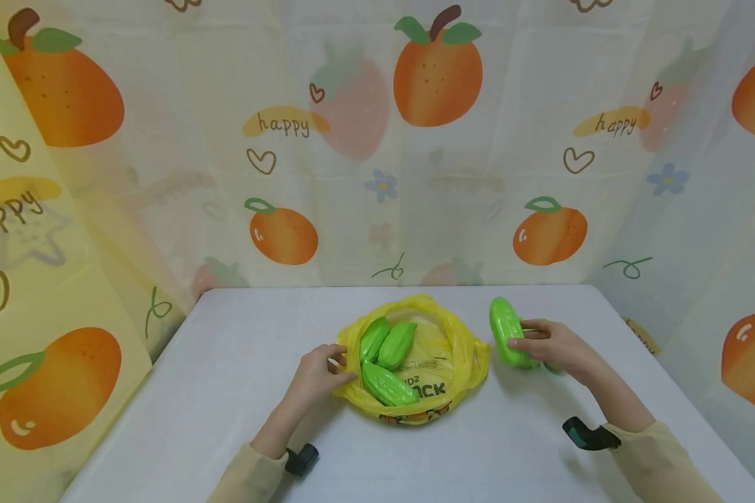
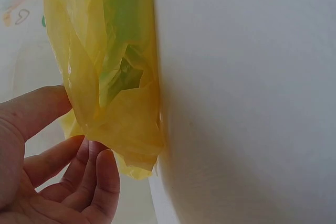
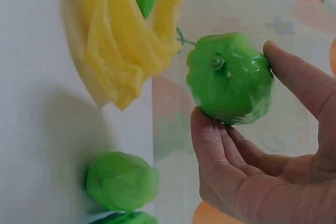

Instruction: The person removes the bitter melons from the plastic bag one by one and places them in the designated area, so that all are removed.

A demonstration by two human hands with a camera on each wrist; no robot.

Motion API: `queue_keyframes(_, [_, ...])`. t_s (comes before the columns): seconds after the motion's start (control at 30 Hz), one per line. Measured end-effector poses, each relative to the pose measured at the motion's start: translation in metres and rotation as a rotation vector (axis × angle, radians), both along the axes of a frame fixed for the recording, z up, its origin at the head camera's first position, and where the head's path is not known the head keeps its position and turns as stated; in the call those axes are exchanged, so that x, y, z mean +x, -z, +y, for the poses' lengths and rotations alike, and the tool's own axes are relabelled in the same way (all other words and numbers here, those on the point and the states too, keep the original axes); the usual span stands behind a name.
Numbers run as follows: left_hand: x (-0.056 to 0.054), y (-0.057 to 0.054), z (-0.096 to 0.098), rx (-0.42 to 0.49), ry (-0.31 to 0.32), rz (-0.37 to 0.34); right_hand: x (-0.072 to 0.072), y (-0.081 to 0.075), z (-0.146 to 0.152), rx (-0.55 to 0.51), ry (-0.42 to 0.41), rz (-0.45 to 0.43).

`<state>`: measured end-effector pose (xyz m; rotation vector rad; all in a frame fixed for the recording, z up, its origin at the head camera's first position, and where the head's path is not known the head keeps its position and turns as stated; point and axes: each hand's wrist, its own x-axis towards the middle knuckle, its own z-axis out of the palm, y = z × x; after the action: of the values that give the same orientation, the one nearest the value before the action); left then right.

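Observation:
A crumpled yellow plastic bag (image 1: 475, 363) stands with its mouth spread wide on the table. Its left rim is pinched between the thumb and fingers of my left hand (image 1: 317, 374). Inside lie three shiny green toy vegetables (image 1: 390, 384), partly seen through the thin film in the left wrist view. To the right of the bag, my right hand (image 1: 556, 346) grips an oblong, ridged green toy vegetable (image 3: 231, 77) between thumb and fingertips. It is raised off the table with its stem end facing the right wrist camera.
More green vegetables (image 3: 123, 179) lie on the table below the right hand, largely hidden by it in the head view. The white table (image 1: 189, 419) backs onto a fruit-print curtain (image 1: 377, 209), with curtains on both sides too. Each wrist wears a black strap (image 1: 591, 434).

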<state>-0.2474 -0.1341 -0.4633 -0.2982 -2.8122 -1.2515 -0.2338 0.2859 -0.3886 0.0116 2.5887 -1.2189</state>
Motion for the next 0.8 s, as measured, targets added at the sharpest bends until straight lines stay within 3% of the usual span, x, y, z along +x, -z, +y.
queue_keyframes(0.4, [0.000,0.000,0.000,0.000,0.003,0.005,0.004,-0.005,0.021,0.021,0.020,-0.018])
queue_keyframes(0.8, [-0.001,0.000,0.000,0.004,0.007,0.006,0.001,0.002,0.047,0.008,0.014,-0.010])
